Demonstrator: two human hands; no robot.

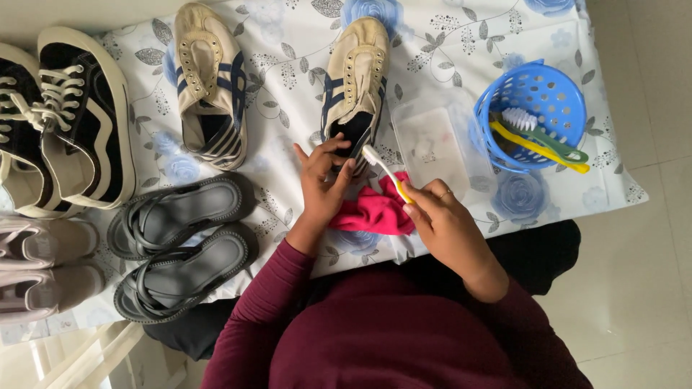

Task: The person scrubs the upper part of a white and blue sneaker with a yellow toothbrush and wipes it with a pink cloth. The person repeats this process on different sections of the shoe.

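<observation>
My left hand [322,180] grips the heel of a beige laceless sneaker with navy stripes [357,75], which lies toe-away on the flowered cloth [447,43]. My right hand [440,216] holds a yellow-handled toothbrush [384,171], its white bristle head close to the sneaker's heel and my left fingers. A pink rag [375,212] lies bunched between the two hands. The matching sneaker [209,83] rests to the left, apart from both hands.
A blue perforated basket [555,94] at the right holds green and yellow brushes. A clear plastic tray [431,144] sits beside it. Grey sandals [180,245], black-and-cream laced sneakers [72,122] and pale shoes [43,270] fill the left side.
</observation>
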